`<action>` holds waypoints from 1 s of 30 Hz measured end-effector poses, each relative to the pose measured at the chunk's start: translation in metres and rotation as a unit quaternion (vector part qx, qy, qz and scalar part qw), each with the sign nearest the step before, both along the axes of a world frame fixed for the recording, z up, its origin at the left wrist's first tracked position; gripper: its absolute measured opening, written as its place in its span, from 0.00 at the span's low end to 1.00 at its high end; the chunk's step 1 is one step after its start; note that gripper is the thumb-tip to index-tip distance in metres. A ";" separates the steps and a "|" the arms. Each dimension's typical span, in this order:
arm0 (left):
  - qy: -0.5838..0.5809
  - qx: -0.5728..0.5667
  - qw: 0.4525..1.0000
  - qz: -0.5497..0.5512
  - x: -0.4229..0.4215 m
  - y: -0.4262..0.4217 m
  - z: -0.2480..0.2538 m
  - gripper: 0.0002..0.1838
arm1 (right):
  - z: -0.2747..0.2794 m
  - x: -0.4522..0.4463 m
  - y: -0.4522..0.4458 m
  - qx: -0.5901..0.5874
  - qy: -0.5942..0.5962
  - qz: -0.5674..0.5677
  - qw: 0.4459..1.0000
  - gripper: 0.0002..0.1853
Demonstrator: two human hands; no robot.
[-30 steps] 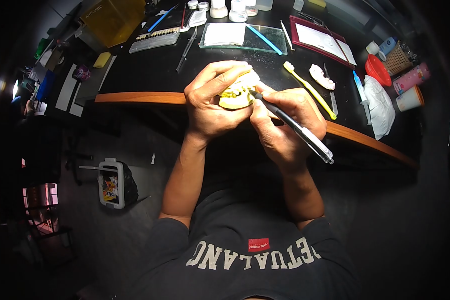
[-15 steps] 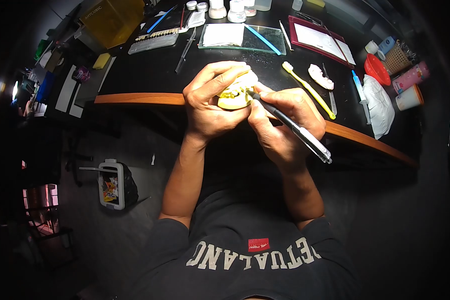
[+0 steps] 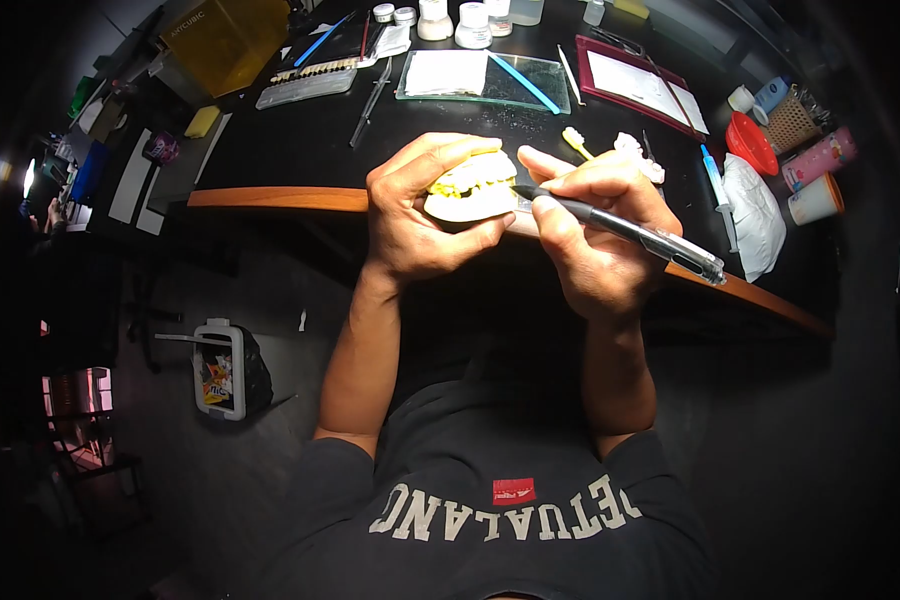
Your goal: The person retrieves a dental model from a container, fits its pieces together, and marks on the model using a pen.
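Note:
A yellow dental model (image 3: 471,190), its upper and lower tooth rows together, glows brightly under the light. My left hand (image 3: 410,205) is wrapped round it, fingers over the top and thumb along the lower base. In my right hand (image 3: 610,235) is a black pen (image 3: 635,232) with a clear end, pinched between thumb and fingers. Its tip points at the right side of the model; I cannot tell whether it touches. Just beyond my right hand lie a yellow toothbrush (image 3: 576,141), mostly covered by the hand, and a whitish dental arch piece (image 3: 638,155), partly hidden.
A glass slab (image 3: 420,92) carries white paper and a blue stick. To the right are a syringe (image 3: 718,190), a white bag (image 3: 758,215) and a red bowl (image 3: 752,142). The table's wooden edge (image 3: 270,198) runs beneath my wrists. A bin (image 3: 220,370) stands on the floor.
My right hand has moved right and slightly down with the pen, its tip drawing back from the model's front teeth. The model has turned a little in my left hand.

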State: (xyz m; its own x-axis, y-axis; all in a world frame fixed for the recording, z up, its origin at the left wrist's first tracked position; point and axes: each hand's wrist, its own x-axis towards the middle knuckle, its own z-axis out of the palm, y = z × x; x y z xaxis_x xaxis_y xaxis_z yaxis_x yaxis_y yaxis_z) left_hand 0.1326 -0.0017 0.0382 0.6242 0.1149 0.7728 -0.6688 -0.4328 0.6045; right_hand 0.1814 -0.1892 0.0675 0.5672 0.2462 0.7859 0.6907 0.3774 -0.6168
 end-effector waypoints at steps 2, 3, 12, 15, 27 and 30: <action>-0.004 0.003 1.000 -0.002 0.000 0.000 0.002 0.29 | 0.003 0.003 -0.004 -0.055 -0.050 0.003 0.997 0.06; -0.004 0.006 1.000 -0.004 0.000 0.000 0.004 0.28 | 0.005 0.005 -0.004 -0.064 -0.064 0.005 0.996 0.06; 0.015 0.030 0.999 -0.019 0.000 0.003 0.003 0.26 | 0.015 0.004 -0.004 -0.141 -0.132 -0.048 0.980 0.09; 0.010 0.041 0.999 -0.015 0.001 0.004 0.002 0.25 | 0.011 0.005 -0.001 -0.134 -0.130 -0.048 0.981 0.09; -0.009 0.042 0.998 -0.035 0.001 0.002 0.005 0.25 | 0.007 0.006 -0.001 -0.135 -0.136 -0.057 0.980 0.10; -0.014 0.038 0.999 -0.036 0.001 0.003 0.001 0.26 | 0.006 0.006 -0.001 -0.132 -0.138 -0.060 0.980 0.10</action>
State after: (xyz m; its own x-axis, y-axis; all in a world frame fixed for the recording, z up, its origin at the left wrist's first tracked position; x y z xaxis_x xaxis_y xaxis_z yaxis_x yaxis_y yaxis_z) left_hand 0.1340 0.0010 0.0394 0.6075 0.0116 0.7942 -0.7154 -0.4264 0.5535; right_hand 0.1874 -0.1905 0.0735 0.3798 0.4063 0.8311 0.8748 0.1345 -0.4655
